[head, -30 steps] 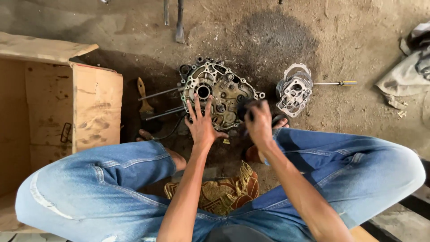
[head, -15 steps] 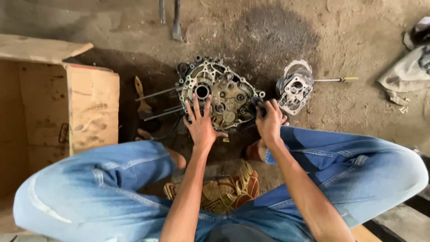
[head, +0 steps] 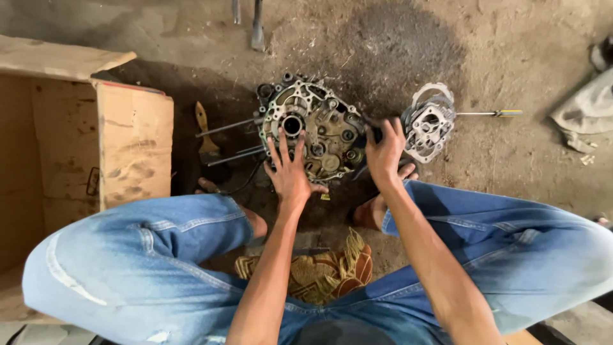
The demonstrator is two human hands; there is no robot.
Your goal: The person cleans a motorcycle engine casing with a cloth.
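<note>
Fingers (head: 281, 148) of the left hand (head: 290, 176) lie spread flat on the near face of the engine crankcase half (head: 316, 128), tips pointing toward the round bore at its middle. The right hand (head: 385, 156) has its fingers curled against the crankcase's right rim, and something dark shows at their tips, but whether it is pinched cannot be told. A second ago this right hand sat lower, nearer the knee; half a second ago it was rising, and now it reaches the case edge just beside the cylinder head (head: 429, 124). The left hand has hardly moved across all three views. So one hand steadies the casting while the other has come to work at its side.

The crankcase rests on the oil-darkened dirt floor (head: 511, 57), between the person's bare feet, with long studs (head: 227, 128) jutting from its left side. The cylinder head lies on the floor to its right, touching or nearly touching the right fingers. A screwdriver (head: 488, 114) with a yellow-tipped handle lies beyond it, and a paintbrush (head: 205, 134) sits left of the studs. A torn cardboard box (head: 131, 147) stands at the left, a crumpled rag (head: 584, 108) at the far right, and a patterned cloth (head: 332, 271) lies under the person's blue jeans (head: 134, 262).
</note>
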